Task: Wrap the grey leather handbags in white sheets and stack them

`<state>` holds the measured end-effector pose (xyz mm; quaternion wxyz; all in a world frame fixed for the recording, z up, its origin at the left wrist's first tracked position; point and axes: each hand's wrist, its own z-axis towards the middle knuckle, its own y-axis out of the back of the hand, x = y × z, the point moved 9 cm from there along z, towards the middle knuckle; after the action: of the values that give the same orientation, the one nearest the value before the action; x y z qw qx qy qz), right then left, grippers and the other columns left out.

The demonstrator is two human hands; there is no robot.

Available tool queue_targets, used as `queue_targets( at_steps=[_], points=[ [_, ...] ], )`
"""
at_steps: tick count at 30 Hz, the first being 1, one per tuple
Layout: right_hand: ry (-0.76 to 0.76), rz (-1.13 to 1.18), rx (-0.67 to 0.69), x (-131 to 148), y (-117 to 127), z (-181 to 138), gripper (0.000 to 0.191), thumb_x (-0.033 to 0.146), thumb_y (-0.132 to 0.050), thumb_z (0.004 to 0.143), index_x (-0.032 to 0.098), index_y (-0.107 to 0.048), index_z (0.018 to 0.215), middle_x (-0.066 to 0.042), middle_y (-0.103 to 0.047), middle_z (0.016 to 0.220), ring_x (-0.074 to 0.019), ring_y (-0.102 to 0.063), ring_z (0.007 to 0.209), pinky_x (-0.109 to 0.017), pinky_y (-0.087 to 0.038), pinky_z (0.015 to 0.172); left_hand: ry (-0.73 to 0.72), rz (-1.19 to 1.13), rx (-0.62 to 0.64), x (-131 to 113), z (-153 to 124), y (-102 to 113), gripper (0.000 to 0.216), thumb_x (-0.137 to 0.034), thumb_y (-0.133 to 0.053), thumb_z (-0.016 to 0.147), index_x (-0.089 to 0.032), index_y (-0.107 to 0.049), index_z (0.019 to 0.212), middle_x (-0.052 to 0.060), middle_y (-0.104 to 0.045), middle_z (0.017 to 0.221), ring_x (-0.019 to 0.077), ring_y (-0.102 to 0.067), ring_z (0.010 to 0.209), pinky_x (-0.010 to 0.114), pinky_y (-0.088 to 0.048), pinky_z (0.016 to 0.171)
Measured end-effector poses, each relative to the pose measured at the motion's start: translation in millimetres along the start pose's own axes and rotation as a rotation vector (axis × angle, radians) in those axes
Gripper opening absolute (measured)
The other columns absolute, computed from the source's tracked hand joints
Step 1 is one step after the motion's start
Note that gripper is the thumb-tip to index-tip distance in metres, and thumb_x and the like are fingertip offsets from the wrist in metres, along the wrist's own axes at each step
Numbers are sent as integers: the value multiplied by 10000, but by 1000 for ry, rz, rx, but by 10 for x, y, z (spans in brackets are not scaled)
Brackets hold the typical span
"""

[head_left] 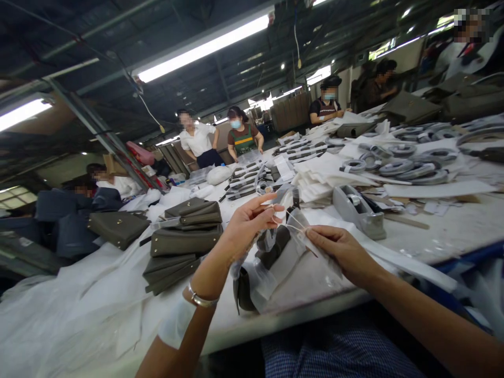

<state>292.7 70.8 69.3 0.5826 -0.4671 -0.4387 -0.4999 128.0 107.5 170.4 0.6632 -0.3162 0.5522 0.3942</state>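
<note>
Between my two hands runs a thin white string (pixel 294 227), stretched over a dark olive bag (pixel 277 247) partly wrapped in clear plastic. My left hand (pixel 252 220) pinches one end, with a loop of it by the fingers. With thumb and forefinger, my right hand (pixel 334 244) grips the other end, beside a clear plastic piece (pixel 301 226). The wrapped bag lies near the table's front edge, and its lower part is covered by the wrapping and my left wrist.
Stacked olive bags (pixel 185 241) stand left on white sheeting (pixel 94 294). A grey tape dispenser (pixel 358 210) sits right of my hands. Coiled grey straps (pixel 413 168) and white paper sheets (pixel 318 181) cover the far right. Several people work across the table.
</note>
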Motion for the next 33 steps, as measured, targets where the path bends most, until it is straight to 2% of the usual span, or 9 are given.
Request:
queue_targets(
  at_steps=[5, 7, 8, 11, 13, 20, 24, 27, 33],
  points=[
    [-72, -384, 113, -193, 183, 86, 403, 620, -686, 787, 286, -814, 973, -32, -778, 990, -315, -696, 943, -404, -537, 827, -25, 181, -298, 26, -127, 923, 435, -467, -784, 769, -172, -716, 1082, 57, -738, 889, 132, -689, 756, 241, -558, 731],
    [-59, -474, 214, -226, 70, 108, 388, 601, -666, 810, 290, -811, 991, -17, -782, 969, -315, -703, 929, -398, -540, 813, 23, 236, -324, 158, -201, 1150, 407, -492, -798, 741, -158, -733, 964, 60, -735, 847, 129, -680, 732, 232, -551, 714],
    [-58, -484, 259, -247, -19, 108, 383, 590, -657, 821, 291, -808, 1005, -13, -783, 961, -314, -706, 925, -398, -544, 806, 80, 271, -280, 269, -235, 1189, 395, -495, -808, 725, -150, -739, 904, 60, -732, 810, 130, -673, 711, 227, -545, 696],
    [-63, -411, 330, -331, -330, 81, 381, 574, -640, 837, 295, -795, 1046, -11, -777, 1006, -322, -709, 957, -429, -551, 848, 266, 372, 17, 646, -381, 1056, 362, -483, -811, 713, -141, -767, 822, 58, -725, 736, 140, -644, 651, 229, -517, 635],
    [-64, -355, 352, -395, -537, 50, 367, 557, -642, 843, 303, -787, 1064, -14, -761, 1078, -327, -698, 1019, -459, -532, 925, 313, 401, 201, 800, -490, 909, 350, -477, -788, 731, -149, -788, 856, 61, -737, 764, 159, -641, 660, 244, -507, 628],
    [5, -308, 370, -336, -1005, 38, 353, 492, -626, 887, 300, -746, 1158, -15, -728, 1178, -295, -666, 1124, -458, -486, 1036, 260, 380, 416, 872, -457, 687, 315, -403, -824, 680, -175, -790, 894, 34, -740, 849, 172, -641, 740, 250, -506, 681],
    [55, -371, 373, -178, -1113, 69, 382, 452, -605, 907, 248, -724, 1207, -35, -735, 1169, -280, -678, 1086, -431, -507, 999, 263, 322, 396, 933, -367, 693, 307, -349, -894, 594, -144, -783, 794, 23, -722, 791, 151, -615, 721, 230, -491, 692],
    [79, -449, 363, -114, -1097, 48, 429, 449, -607, 907, 239, -683, 1273, -36, -749, 1125, -257, -695, 1009, -391, -535, 925, 236, 263, 292, 929, -381, 815, 329, -427, -850, 673, -134, -776, 801, 31, -716, 783, 141, -610, 716, 233, -486, 715],
    [83, -567, 348, -141, -991, -142, 595, 374, -685, 847, 225, -553, 1408, -20, -742, 980, -205, -689, 847, -314, -558, 775, 172, 114, 42, 839, -731, 1211, 349, -488, -745, 812, -143, -735, 864, 69, -730, 938, 161, -656, 892, 276, -491, 891]
  ],
)
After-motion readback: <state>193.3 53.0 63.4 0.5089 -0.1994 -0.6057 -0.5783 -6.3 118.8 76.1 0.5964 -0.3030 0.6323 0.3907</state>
